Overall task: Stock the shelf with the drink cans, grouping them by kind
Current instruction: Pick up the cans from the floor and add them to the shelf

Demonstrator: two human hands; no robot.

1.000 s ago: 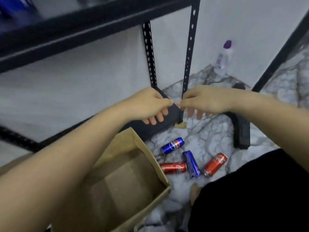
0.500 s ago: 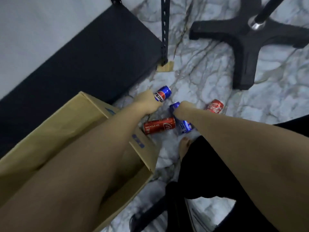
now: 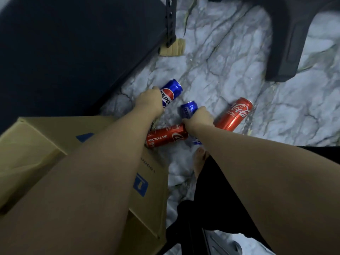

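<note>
Hands (image 3: 150, 103) on blue cans (image 3: 172, 91)

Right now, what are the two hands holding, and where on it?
Each grips a blue Pepsi can lying on the floor: left hand around the lower body of one, right hand around the middle of the other.

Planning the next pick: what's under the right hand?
The right hand grips a blue can lying on the marble floor. The can's top end shows; its middle is covered, its label unreadable.
</note>
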